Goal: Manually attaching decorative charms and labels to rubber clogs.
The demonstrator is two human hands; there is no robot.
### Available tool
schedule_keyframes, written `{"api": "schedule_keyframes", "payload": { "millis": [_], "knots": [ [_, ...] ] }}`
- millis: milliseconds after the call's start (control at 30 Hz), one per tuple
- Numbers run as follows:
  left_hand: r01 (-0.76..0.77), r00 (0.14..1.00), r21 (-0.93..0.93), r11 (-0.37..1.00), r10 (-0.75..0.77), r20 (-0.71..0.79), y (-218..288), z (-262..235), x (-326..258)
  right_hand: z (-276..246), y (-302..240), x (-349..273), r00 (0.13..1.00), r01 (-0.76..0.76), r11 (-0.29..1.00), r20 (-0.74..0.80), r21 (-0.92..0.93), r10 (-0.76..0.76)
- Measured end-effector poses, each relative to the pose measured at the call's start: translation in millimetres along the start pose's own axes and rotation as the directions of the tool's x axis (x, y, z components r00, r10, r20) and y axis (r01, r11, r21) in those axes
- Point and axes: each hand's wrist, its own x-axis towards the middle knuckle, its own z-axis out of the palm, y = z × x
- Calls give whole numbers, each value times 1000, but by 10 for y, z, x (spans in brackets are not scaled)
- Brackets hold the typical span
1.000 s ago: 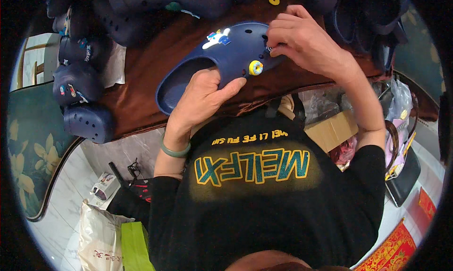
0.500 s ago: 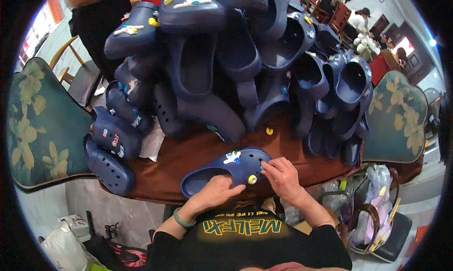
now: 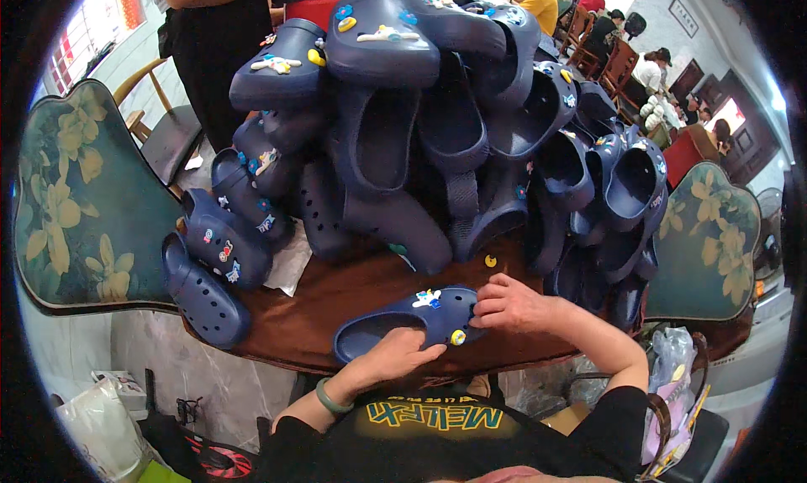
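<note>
A navy blue clog [image 3: 382, 322] with holes in its upper lies in front of me, toe to the right. It carries a white cartoon charm [image 3: 427, 298] and a round yellow charm [image 3: 458, 337]. My left hand [image 3: 393, 356] is closed on the clog, its fingers inside the opening and its thumb outside near the yellow charm. Over the toe, my right hand [image 3: 517, 305] has its fingertips bent and pressed together against the upper; anything between them is hidden. A small yellow charm [image 3: 491, 261] rests on the cloth just beyond the toe.
A tall heap of navy clogs [image 3: 378, 138] covers the far side of the brown-clothed table [image 3: 311, 311]. More clogs [image 3: 206, 302] stand at its left edge near a white paper [image 3: 288, 264]. Green floral chair backs [image 3: 71, 222] flank the table; a person [image 3: 206, 54] stands beyond.
My right hand has come round over the clog's toe, with its elbow swung outward to the right. My left hand keeps its place in the clog. The whole view has shifted slightly.
</note>
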Motion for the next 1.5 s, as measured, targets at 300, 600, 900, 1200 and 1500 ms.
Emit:
{"api": "schedule_keyframes", "payload": {
  "millis": [300, 600, 900, 1200, 1500],
  "knots": [
    [21, 998, 21, 1000, -22, 55, 89, -73, -33, 263, -294, -213, 952, -191, 971, -213, 141, 219],
    [110, 994, -71, 991, -111, -18, 58, 2, -63, 330, -94, -203, 910, -241, 812, -167, 531, 380],
    [-23, 999, -138, 990, 19, -33, 148, -32, 42, 412, -40, -528, 492, -501, 470, -207, 727, 846],
    [-49, 997, -139, 989, 40, -63, 71, 33, -17, 930, 244, -272, 347, -754, 525, -438, 396, 829],
    [4, 999, -127, 992, -10, -49, 6, 25, -47, 776, 102, -175, 350, -417, 375, -235, 828, 907]
  ]
}}
